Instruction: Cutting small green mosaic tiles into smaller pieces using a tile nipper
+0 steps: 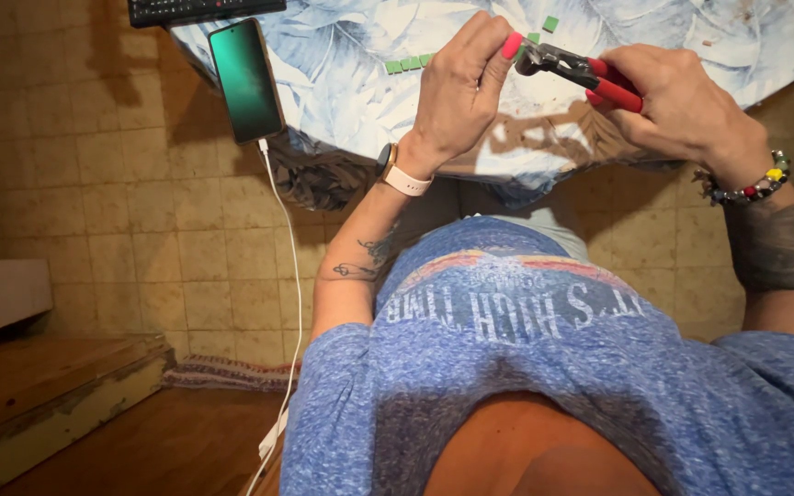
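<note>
- Red-handled metal pliers (581,72) clenched in right hand (682,106), raised over far leaf-print tabletop (342,83).
- Left hand (457,96) pinching at pliers' jaws, steadying something too small to tell.
- Green square tiles (408,64) lying just beyond.

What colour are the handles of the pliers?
Red, seen in the head view: the pliers sit in the right hand.
</note>
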